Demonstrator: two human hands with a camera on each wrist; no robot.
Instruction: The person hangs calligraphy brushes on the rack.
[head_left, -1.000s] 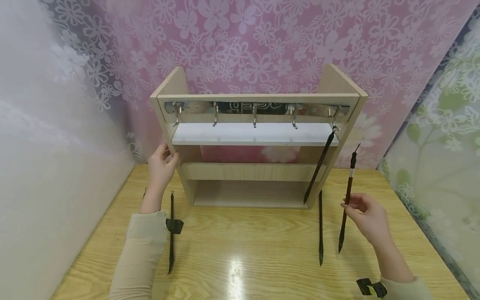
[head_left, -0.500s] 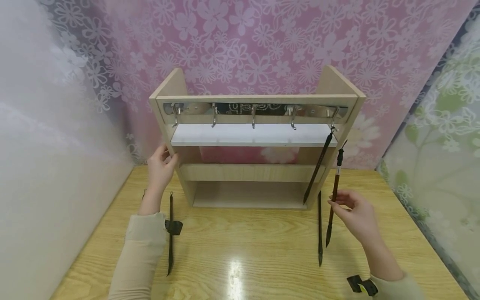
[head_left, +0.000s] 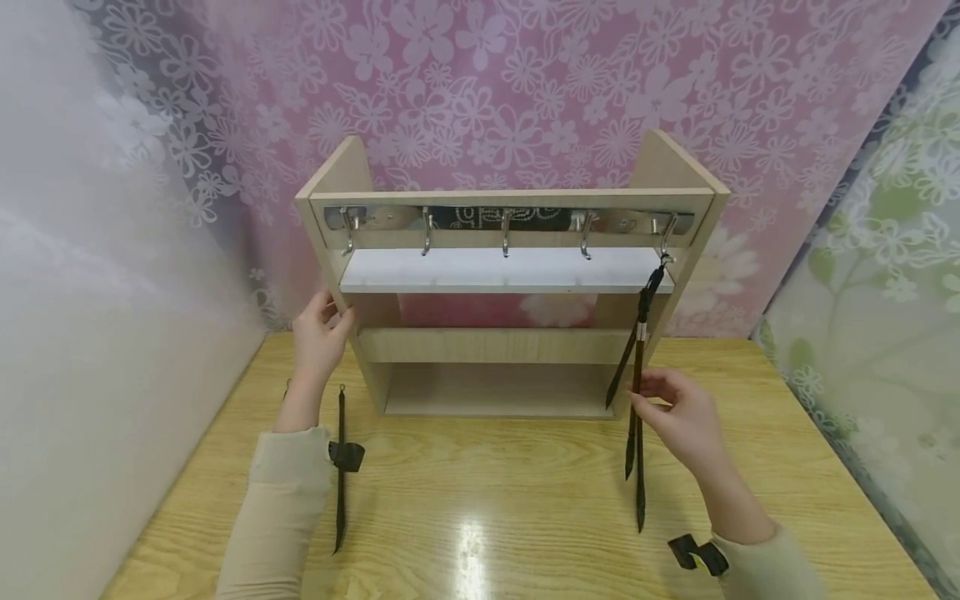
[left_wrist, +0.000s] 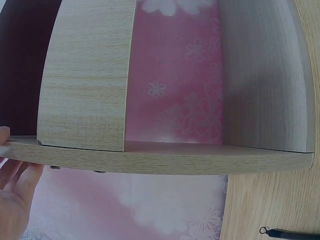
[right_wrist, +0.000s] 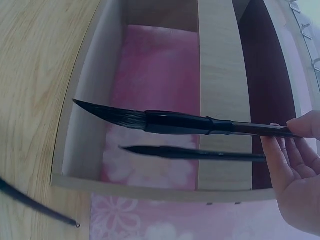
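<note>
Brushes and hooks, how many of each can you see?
Brushes: 4, one hanging, one in the right hand, two lying on the table.
Hooks: 5.
Total: 9.

Nothing can be read for certain. The only marking like writing is a row of pale, looping strokes on a dark patch of the metal hook rail point(head_left: 510, 220), which runs across the top front of the wooden shelf unit point(head_left: 517, 343); the patch lies at the middle of that rail, behind the centre hook, and the strokes are too small and blurred to make out as letters or numbers. The brushes, the table and the flowered backdrop behind the shelf unit carry no legible text, label or number.
</note>
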